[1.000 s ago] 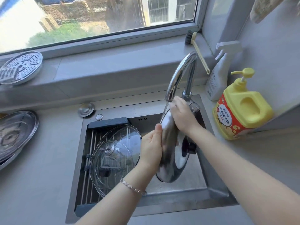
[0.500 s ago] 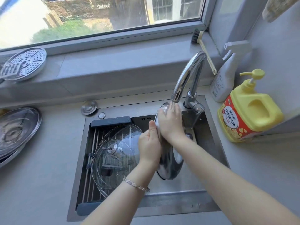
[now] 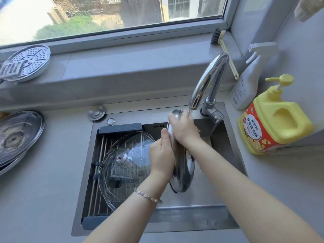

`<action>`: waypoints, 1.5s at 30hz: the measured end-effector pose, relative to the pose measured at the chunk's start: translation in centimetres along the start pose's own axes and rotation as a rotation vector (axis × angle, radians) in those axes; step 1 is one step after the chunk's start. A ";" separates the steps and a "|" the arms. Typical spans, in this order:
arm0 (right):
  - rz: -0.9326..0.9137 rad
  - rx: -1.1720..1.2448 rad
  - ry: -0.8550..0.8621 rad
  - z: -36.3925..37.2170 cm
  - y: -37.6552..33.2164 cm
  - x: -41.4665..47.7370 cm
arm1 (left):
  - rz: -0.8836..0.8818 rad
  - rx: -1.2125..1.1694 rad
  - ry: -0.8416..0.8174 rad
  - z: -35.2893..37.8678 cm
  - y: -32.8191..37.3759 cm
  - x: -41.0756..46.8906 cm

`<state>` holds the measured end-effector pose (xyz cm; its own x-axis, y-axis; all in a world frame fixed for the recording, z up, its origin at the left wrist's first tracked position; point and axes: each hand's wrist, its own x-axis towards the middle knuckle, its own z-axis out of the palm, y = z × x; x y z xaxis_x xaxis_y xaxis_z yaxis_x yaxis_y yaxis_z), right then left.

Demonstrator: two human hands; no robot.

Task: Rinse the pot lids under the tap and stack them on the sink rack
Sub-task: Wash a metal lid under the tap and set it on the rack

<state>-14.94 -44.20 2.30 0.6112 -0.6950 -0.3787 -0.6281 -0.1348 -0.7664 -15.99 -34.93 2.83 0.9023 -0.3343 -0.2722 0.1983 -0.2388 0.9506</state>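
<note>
Steel lid [image 3: 182, 172] turned more edge-on, right hand [image 3: 184, 131] shifted across its upper rim beneath tap [image 3: 208, 81]

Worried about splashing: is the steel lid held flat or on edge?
On edge: the steel lid stands upright between left hand and right hand, under the tap.
</note>
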 end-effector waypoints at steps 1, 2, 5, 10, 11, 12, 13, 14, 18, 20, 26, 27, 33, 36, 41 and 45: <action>0.121 0.070 -0.030 -0.7 0.2 1.3 | 0.026 0.026 0.000 0.0 0.1 -0.2; 0.215 0.120 -0.034 -0.9 0.6 2.3 | 0.034 0.031 0.001 0.0 0.3 -0.4; 0.052 0.036 0.057 0.3 0.7 1.7 | -0.048 -0.020 0.056 0.0 1.2 -0.1; -0.632 -0.109 0.064 2.6 3.5 -6.5 | -0.272 -0.166 0.196 -1.2 2.3 2.5; -0.719 -0.171 0.074 2.7 4.9 -7.4 | -0.302 -0.203 0.213 -1.5 2.3 2.8; -0.781 -0.226 0.074 2.7 6.6 -7.5 | -0.333 -0.235 0.245 -1.8 2.3 3.0; -0.808 -0.241 0.057 2.3 7.4 -7.4 | -0.362 -0.254 0.284 -2.0 2.3 3.1; -0.801 -0.248 0.028 1.9 7.7 -6.9 | -0.382 -0.265 0.320 -2.1 2.3 3.1; -0.642 -0.203 -0.125 0.8 3.7 -4.8 | -0.373 -0.248 0.325 -1.3 2.3 1.4; -0.621 -0.221 -0.128 0.9 2.0 -4.5 | -0.358 -0.253 0.331 -0.9 2.5 0.8; -0.827 -0.309 0.065 1.7 7.3 -7.7 | -0.502 -0.396 0.519 -3.0 1.6 3.6; -0.747 -0.265 0.071 1.2 8.1 -7.6 | -0.508 -0.418 0.539 -3.3 1.4 3.7; -0.319 -0.065 -0.002 -1.0 7.1 -5.5 | -0.525 -0.561 0.567 -4.1 1.7 3.1; -0.497 -0.233 0.001 0.5 5.6 -7.6 | -0.558 -0.552 0.600 -3.7 1.6 2.9; -0.157 -0.124 -0.099 0.3 7.0 -4.3 | -0.480 -0.459 0.568 -3.7 1.1 1.9; -0.017 0.060 -0.066 -1.6 8.4 0.0 | -0.430 -0.525 0.194 -4.6 1.2 0.3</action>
<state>-20.96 -46.41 -3.28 0.6530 -0.6448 -0.3972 -0.5887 -0.1023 -0.8019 -13.76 -31.14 4.59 0.7444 -0.1286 -0.6552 0.6674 0.1744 0.7240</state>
